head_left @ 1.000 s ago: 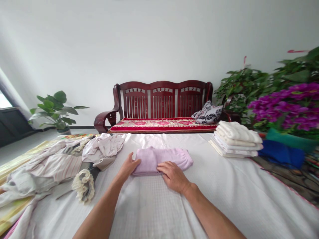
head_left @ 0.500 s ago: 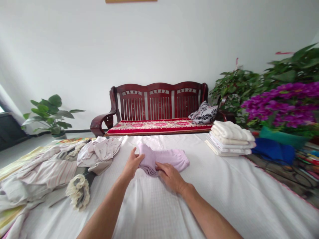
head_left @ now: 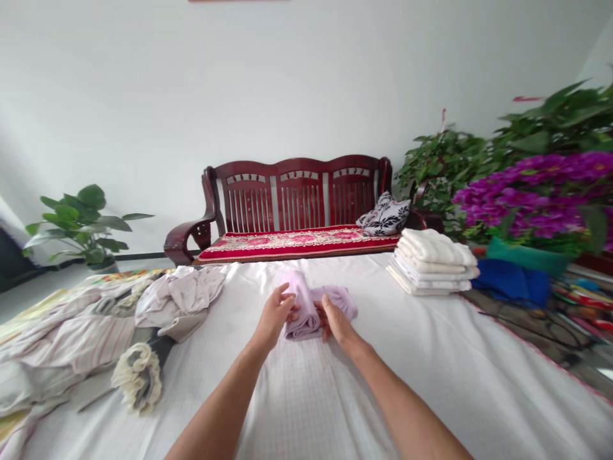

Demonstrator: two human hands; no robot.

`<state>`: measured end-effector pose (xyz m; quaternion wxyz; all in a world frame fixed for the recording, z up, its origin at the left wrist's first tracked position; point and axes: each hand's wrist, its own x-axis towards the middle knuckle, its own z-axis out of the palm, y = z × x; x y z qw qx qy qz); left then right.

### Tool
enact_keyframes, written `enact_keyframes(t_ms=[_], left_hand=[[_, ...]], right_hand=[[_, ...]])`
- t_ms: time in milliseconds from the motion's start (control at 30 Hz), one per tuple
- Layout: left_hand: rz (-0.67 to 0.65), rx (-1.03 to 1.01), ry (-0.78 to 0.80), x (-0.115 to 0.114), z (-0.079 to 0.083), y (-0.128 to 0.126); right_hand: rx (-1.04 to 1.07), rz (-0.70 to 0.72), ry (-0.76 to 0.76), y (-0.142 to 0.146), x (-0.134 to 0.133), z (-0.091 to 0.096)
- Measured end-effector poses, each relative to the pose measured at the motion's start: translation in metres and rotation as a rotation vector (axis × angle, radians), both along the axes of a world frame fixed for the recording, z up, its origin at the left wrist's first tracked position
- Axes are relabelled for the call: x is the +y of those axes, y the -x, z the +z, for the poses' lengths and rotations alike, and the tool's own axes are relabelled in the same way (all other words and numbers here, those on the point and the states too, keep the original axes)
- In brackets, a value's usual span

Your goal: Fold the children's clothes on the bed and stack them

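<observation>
A ribbed lilac garment [head_left: 302, 310] lies on the white cloth in front of me. Its left part is folded over into a thick roll, while a flatter end with a gathered edge sticks out to the right. My left hand [head_left: 278, 310] presses curled fingers against the roll's left side. On the other side, my right hand [head_left: 336, 319] grips the garment near where the roll meets the flat end, thumb on top and fingertips partly hidden by the fabric.
Loose clothes [head_left: 90, 332] are heaped at the left, with a frilly-edged piece [head_left: 138, 377] nearest me. A stack of folded white cloths [head_left: 433, 262] stands at the right rear. Behind are a wooden bench [head_left: 292, 191], potted plants [head_left: 83, 223] and purple flowers [head_left: 531, 198].
The lilac roll has turned over further to the right, so the flat end is shorter. Both hands moved slightly right with it. The view has shifted a little.
</observation>
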<state>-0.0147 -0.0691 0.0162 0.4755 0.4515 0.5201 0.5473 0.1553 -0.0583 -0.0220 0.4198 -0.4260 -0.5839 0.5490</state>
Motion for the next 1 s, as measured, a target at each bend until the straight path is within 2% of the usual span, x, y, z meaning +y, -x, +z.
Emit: enact_keyframes(t_ms=[100,200,300,400,467,600,733,833,900,1000], left_hand=[[0.136,0.146,-0.134,0.010,-0.016,0.011],[0.230,0.305,-0.168,0.015,-0.032,0.019],[0.150,0.340,-0.167,0.010,-0.041,0.017],[0.045,0.277,-0.240,0.003,-0.042,0.009],[0.015,0.231,-0.257,0.000,-0.041,0.004],[-0.017,0.255,-0.256,0.003,-0.039,-0.002],[-0.029,0.479,-0.276,0.007,-0.040,-0.012],[-0.014,0.708,-0.244,0.005,-0.040,-0.026],[-0.014,0.818,-0.246,0.002,-0.041,-0.036],[-0.041,0.849,-0.264,-0.001,-0.041,-0.048]], right_hand=[[0.017,-0.070,0.093,-0.004,0.005,-0.002],[0.077,-0.114,0.165,-0.002,0.003,-0.001],[0.224,-0.014,0.221,0.005,-0.004,0.002],[0.342,0.151,0.268,0.016,-0.011,0.004],[0.349,0.219,0.284,0.023,-0.014,0.005],[0.341,0.204,0.271,0.030,-0.016,0.007],[0.359,0.207,0.339,0.025,-0.014,0.007],[0.259,0.117,0.302,0.016,-0.009,0.007],[0.091,0.001,0.233,0.008,-0.005,0.008],[-0.187,-0.128,0.126,-0.007,0.004,0.009]])
